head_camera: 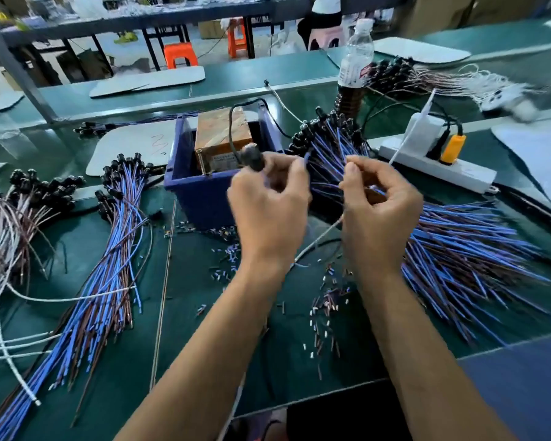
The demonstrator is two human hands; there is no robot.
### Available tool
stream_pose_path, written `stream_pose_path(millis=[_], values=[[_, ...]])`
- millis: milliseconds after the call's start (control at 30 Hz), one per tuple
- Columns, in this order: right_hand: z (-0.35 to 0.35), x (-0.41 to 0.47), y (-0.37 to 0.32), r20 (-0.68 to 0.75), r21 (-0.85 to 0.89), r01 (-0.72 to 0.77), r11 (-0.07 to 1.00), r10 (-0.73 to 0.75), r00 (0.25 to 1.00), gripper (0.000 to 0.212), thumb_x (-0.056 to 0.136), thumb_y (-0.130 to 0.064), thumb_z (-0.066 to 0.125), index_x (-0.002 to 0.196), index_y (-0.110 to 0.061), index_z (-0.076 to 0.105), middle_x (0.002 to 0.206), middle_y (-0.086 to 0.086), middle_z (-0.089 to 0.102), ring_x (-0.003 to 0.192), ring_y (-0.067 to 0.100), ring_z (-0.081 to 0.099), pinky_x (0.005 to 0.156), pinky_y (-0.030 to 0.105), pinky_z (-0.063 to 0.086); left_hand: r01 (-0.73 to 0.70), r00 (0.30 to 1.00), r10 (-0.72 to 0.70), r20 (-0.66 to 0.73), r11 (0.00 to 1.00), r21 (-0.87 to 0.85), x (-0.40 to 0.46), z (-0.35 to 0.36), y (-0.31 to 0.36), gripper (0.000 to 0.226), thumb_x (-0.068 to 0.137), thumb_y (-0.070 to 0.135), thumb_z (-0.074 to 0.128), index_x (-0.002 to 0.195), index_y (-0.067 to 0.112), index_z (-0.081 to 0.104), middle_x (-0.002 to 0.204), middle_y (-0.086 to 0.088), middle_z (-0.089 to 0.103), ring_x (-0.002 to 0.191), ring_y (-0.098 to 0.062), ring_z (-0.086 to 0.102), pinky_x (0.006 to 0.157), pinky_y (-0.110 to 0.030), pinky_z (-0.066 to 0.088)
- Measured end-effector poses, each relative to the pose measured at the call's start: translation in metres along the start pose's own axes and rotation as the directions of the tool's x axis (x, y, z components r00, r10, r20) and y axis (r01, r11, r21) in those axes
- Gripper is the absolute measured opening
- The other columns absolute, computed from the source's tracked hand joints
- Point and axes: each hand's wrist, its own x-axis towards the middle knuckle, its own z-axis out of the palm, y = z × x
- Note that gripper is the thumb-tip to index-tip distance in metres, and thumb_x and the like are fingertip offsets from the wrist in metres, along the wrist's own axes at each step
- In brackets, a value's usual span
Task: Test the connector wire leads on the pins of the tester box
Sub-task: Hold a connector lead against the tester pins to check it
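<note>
Both hands are raised over the green table (185, 345), just near of the blue bin (204, 198) that holds the tester box (220, 138). The left hand (268, 211) grips a black connector (252, 159) between curled fingers and thumb; a black cable (233, 128) runs from it up and over the box. The right hand (379, 211) has its fingers curled too, and it seems to pinch a thin blue wire lead (307, 155) that stretches between the two hands, but motion blur hides the exact contact, so I cannot tell it for sure.

The tester box lies far and a little left of the hands, almost straight beyond the left hand. Its long axis runs from near to far, and its near end, where a small metal spring (199, 162) stands, faces the person. The left hand is nearer to this end; the right hand is further to the right, over the large pile of blue and brown wires (458, 249).

In my judgement the next move must carry the lead tips forward and slightly left, toward the near end of the box. The pins are too small to see clearly here.

A finished-looking bundle of wires (109, 281) lies on the left, well apart from the hands. A white power strip (436, 167) lies to the far right.
</note>
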Motion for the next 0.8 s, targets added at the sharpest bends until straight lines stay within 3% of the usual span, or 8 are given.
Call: stream_pose_path(millis=[100, 200, 267, 367, 433, 500, 667, 800], values=[[-0.042, 0.026, -0.002, 0.006, -0.1, -0.029, 0.995, 0.029, 1.0, 0.009, 0.091, -0.027, 0.07, 0.093, -0.029, 0.078, 0.077, -0.012, 0.075, 0.072, 0.007, 0.071, 0.07, 0.028, 0.058, 0.275, 0.879, -0.271, 0.393, 0.96, 0.047, -0.007, 0.05, 0.019, 0.027, 0.091, 0.007, 0.066, 0.065, 0.01, 0.067, 0.054, -0.002, 0.062, 0.045, -0.012, 0.052, 0.053, -0.022, 0.045], [-0.085, 0.052, -0.006, -0.069, -0.218, -0.123, 0.968, 0.11, 0.992, 0.006, 0.083, -0.035, 0.072, 0.079, -0.033, 0.076, 0.07, -0.012, 0.073, 0.064, 0.005, 0.068, 0.07, 0.032, 0.061, 0.643, 0.491, -0.535, 0.687, 0.755, 0.128, -0.013, 0.097, 0.028, 0.033, 0.101, 0.013, 0.055, 0.068, 0.013, 0.051, 0.057, -0.002, 0.048, 0.029, -0.005, 0.03, 0.033, -0.012, 0.023], [-0.109, 0.065, -0.01, -0.112, -0.321, -0.157, 0.934, 0.127, 0.986, 0.006, 0.081, -0.036, 0.073, 0.077, -0.032, 0.074, 0.07, -0.011, 0.071, 0.06, 0.005, 0.064, 0.071, 0.037, 0.062, 0.754, 0.201, -0.541, 0.817, 0.618, 0.224, -0.017, 0.122, 0.03, 0.037, 0.107, 0.02, 0.041, 0.07, 0.014, 0.04, 0.066, -0.002, 0.033, 0.027, -0.001, 0.02, 0.028, -0.014, 0.012], [-0.137, 0.078, -0.016, -0.134, -0.494, -0.167, 0.853, 0.115, 0.984, 0.017, 0.081, -0.038, 0.073, 0.093, -0.026, 0.077, 0.08, -0.004, 0.073, 0.071, 0.017, 0.069, 0.08, 0.046, 0.062, 0.907, 0.045, -0.565, 0.824, 0.368, 0.203, -0.019, 0.145, 0.026, 0.036, 0.11, 0.02, 0.032, 0.075, 0.012, 0.035, 0.067, -0.003, 0.03, 0.026, -0.003, 0.02, 0.027, -0.014, 0.012], [-0.151, 0.082, -0.021, -0.12, -0.634, -0.149, 0.759, 0.094, 0.988, 0.036, 0.083, -0.044, 0.074, 0.111, -0.022, 0.076, 0.097, 0.003, 0.074, 0.09, 0.027, 0.07, 0.09, 0.048, 0.059, 0.978, 0.063, -0.588, 0.806, 0.199, 0.068, -0.017, 0.153, 0.023, 0.037, 0.111, 0.017, 0.028, 0.074, 0.014, 0.033, 0.06, 0.001, 0.03, 0.025, -0.004, 0.019, 0.026, -0.015, 0.014], [-0.156, 0.084, -0.027, -0.047, -0.698, -0.071, 0.713, 0.054, 0.997, 0.048, 0.086, -0.05, 0.073, 0.124, -0.02, 0.072, 0.11, 0.009, 0.071, 0.103, 0.03, 0.066, 0.097, 0.049, 0.054, 0.984, 0.17, -0.636, 0.753, 0.145, -0.1, -0.013, 0.157, 0.018, 0.039, 0.108, 0.01, 0.022, 0.071, 0.015, 0.033, 0.062, 0.0, 0.031, 0.024, -0.005, 0.019, 0.027, -0.014, 0.014], [-0.119, 0.074, -0.026, 0.327, -0.622, 0.11, 0.775, 0.13, 0.936, 0.039, 0.099, -0.045, 0.066, 0.131, -0.023, 0.068, 0.095, -0.01, 0.068, 0.078, 0.0, 0.063, 0.072, 0.02, 0.05, 0.887, 0.405, -0.704, 0.583, 0.149, -0.437, 0.005, 0.154, 0.009, 0.035, 0.103, 0.0, 0.024, 0.073, 0.011, 0.038, 0.064, -0.002, 0.034, 0.033, -0.006, 0.023, 0.033, -0.015, 0.018], [-0.093, 0.064, -0.009, 0.454, -0.623, 0.183, 0.761, 0.161, 0.876, 0.045, 0.097, -0.036, 0.071, 0.138, -0.021, 0.061, 0.097, 0.004, 0.073, 0.086, 0.022, 0.069, 0.084, 0.037, 0.056, 0.773, 0.56, -0.68, 0.473, 0.224, -0.593, 0.025, 0.149, 0.004, 0.032, 0.104, -0.001, 0.03, 0.076, 0.008, 0.044, 0.065, -0.004, 0.041, 0.049, -0.01, 0.031, 0.039, -0.015, 0.029]])
